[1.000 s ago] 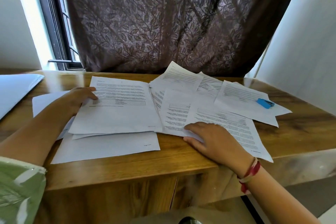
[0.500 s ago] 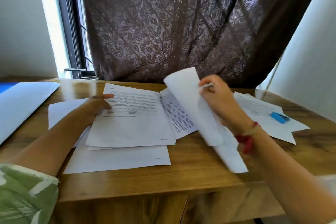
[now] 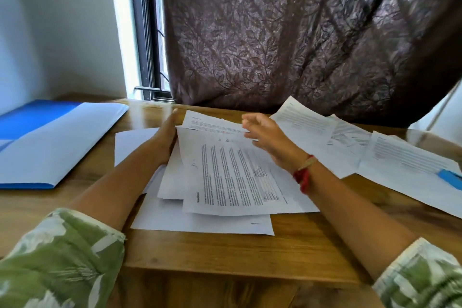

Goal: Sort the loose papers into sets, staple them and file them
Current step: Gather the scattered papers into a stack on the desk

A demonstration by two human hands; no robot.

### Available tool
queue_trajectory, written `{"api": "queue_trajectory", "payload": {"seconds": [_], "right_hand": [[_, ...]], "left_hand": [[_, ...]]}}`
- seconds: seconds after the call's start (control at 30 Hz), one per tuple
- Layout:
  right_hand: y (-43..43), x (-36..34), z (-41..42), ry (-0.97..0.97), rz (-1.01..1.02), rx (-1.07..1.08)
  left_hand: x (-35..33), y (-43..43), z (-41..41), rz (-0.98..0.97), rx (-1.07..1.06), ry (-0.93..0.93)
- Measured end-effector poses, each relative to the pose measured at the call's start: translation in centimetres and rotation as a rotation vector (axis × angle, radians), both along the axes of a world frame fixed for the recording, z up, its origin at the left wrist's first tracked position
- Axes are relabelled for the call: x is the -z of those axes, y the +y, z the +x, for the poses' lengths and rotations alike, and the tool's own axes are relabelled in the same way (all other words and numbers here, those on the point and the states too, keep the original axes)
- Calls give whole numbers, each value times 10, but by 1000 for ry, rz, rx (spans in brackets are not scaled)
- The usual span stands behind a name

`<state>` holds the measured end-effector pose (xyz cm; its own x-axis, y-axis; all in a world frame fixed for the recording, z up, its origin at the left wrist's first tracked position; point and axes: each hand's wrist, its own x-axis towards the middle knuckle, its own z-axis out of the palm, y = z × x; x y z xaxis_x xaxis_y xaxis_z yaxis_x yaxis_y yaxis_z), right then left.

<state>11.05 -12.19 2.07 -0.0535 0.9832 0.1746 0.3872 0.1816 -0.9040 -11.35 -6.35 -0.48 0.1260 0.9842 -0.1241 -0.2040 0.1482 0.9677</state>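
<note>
A loose pile of printed papers (image 3: 225,182) lies on the wooden desk in front of me, its top sheet turned sideways with dense text. My left hand (image 3: 166,137) rests with straight fingers against the pile's left edge. My right hand (image 3: 267,137) hovers over the pile's far right part, fingers relaxed and holding nothing. More printed sheets (image 3: 350,142) are spread to the right. A blue stapler (image 3: 450,177) lies on the rightmost sheet. A blue and white folder (image 3: 50,137) lies at the left.
The wooden desk (image 3: 225,252) ends at a front edge close to me. A dark leaf-patterned curtain (image 3: 300,32) hangs behind the desk, with a window frame (image 3: 147,45) to its left. White walls stand at both sides.
My right hand lifted a sheet from the right-hand spread, carried it left and laid it on the pile, then let go. My left hand shifted to the pile's left edge. The view swung left.
</note>
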Motion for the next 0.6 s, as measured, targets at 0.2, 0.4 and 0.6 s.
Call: {"api": "queue_trajectory", "payload": {"seconds": [0.2,0.4,0.6], "right_hand": [[4,15,47,-529,-149,-265],[13,26,49,-733,-138,-384],[43,11,37,-856,-7,-351]], "left_hand": [[4,-3,-3,-36,57,243],[4,2,1,-49,29,259],[10,6,-2,10,80,278]]}}
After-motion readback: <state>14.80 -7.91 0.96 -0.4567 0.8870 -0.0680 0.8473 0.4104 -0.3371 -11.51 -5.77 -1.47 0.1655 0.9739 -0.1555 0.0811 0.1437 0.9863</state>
